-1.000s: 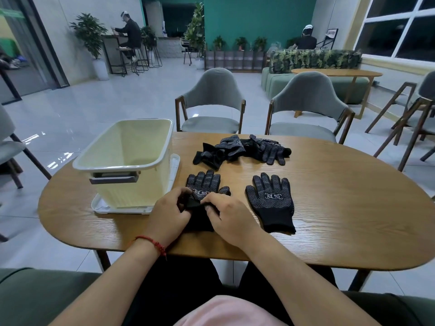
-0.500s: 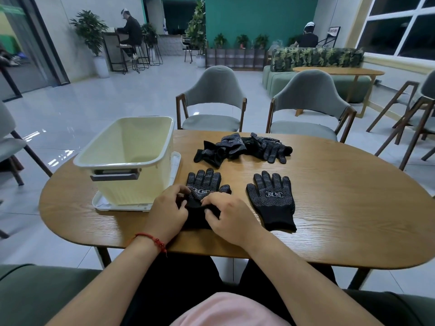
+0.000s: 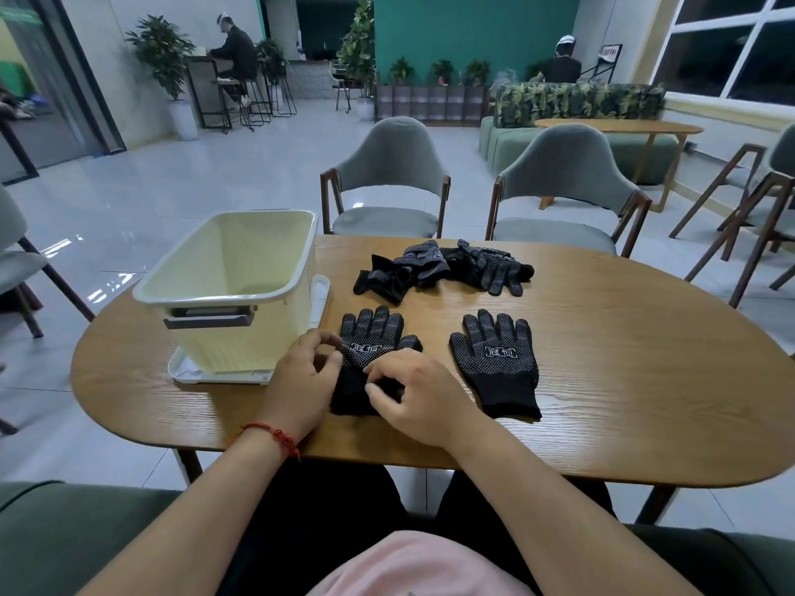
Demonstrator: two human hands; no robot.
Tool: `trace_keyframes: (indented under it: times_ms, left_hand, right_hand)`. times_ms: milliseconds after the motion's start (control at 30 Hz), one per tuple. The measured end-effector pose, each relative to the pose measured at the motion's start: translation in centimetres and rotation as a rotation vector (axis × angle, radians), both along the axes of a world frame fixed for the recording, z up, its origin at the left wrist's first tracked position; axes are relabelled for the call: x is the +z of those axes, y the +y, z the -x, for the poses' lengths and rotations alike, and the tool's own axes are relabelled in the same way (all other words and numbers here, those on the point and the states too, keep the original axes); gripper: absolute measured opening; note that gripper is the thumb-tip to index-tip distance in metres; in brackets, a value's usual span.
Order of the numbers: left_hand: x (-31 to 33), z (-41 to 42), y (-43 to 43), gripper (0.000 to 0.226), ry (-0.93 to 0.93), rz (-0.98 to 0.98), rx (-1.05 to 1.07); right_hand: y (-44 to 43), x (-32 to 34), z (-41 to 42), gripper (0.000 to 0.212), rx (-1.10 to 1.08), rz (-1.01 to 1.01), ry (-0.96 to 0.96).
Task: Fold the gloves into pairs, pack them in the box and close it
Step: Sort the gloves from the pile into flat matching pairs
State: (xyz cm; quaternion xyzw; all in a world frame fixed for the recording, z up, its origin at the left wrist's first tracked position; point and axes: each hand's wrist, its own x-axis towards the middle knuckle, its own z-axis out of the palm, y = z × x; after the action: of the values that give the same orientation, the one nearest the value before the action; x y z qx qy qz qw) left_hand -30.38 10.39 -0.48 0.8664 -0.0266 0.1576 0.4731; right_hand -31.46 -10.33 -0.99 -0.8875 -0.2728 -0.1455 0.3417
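A black dotted glove (image 3: 372, 337) lies flat near the table's front edge, fingers pointing away from me. My left hand (image 3: 301, 376) pinches its left side near the palm. My right hand (image 3: 415, 393) pinches its cuff from the right. A second matching glove (image 3: 494, 359) lies flat to the right, untouched. Farther back sits a heap of several black gloves (image 3: 443, 266). The pale yellow box (image 3: 232, 286) stands open on the left, resting on its white lid (image 3: 320, 294).
The oval wooden table (image 3: 623, 380) has bare surface at the right. Two grey chairs (image 3: 387, 178) stand behind the far edge. A green sofa edge (image 3: 64, 531) is under my arms. People sit far back in the room.
My fingers have shifted on the near glove; the left hand's fingers have lifted its edge slightly. The gloves and box have stayed put.
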Motion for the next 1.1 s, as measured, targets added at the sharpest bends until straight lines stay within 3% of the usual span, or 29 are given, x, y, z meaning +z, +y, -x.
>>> trace_keyframes:
  times_ms: [233,367,467,667,800,933,1100]
  left_hand:
    - [-1.1,-0.3,-0.1,0.034,-0.089,-0.305,-0.176]
    - [-0.9,-0.3,-0.5,0.059,0.033,-0.401,-0.277]
    - [-0.6,-0.3,-0.8,0.072,0.11,-0.48,-0.281]
    - [0.9,-0.1,-1.3,0.075,0.128,-0.586,-0.287]
    - [3.3,-0.8,-3.1,0.049,0.067,-0.486,-0.191]
    - [4.4,-3.1,-6.6,0.041,0.056,-0.464,-0.211]
    - [1.6,-6.0,-7.7,0.067,0.255,-0.753,-0.227]
  right_hand:
    - [0.2,-0.3,-0.8,0.026,-0.146,0.032,-0.04]
    - [0.1,0.0,-0.5,0.041,-0.242,0.106,0.003]
    - [0.1,0.2,-0.3,0.039,-0.273,0.105,0.009]
    - [-0.6,0.3,-0.9,0.035,-0.389,-0.121,0.113]
    - [-0.8,0.4,-1.3,0.042,-0.417,-0.163,0.202]
    - [-1.0,0.6,-1.3,0.041,-0.438,-0.251,0.231]
    - [-1.5,0.8,-1.7,0.046,-0.44,-0.438,0.311]
